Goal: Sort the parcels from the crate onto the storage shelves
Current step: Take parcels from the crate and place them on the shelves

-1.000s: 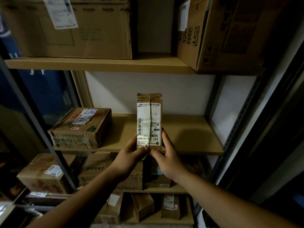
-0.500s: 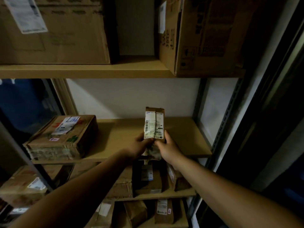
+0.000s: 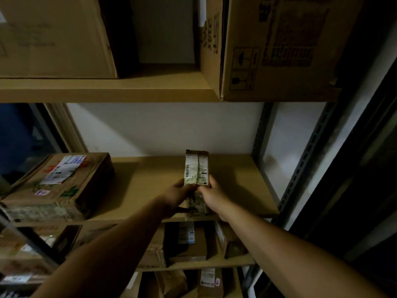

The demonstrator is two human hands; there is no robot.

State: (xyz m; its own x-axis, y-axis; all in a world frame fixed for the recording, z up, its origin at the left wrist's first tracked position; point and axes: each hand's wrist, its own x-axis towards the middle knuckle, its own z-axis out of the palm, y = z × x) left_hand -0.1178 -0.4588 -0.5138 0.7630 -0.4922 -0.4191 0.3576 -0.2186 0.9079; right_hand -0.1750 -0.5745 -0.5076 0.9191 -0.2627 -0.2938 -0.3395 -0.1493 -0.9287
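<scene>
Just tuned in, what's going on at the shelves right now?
A person is holding a small parcel with both hands, the left hand and the right hand gripping its near end from either side. The parcel lies label up at the middle shelf, near the front edge; whether it already rests on the board is unclear. A larger taped box sits further left on the same shelf, apart from it. More parcels fill the shelves above and below.

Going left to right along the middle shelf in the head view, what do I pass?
Taped cardboard box → left hand → small labelled parcel → right hand → perforated metal upright.
</scene>
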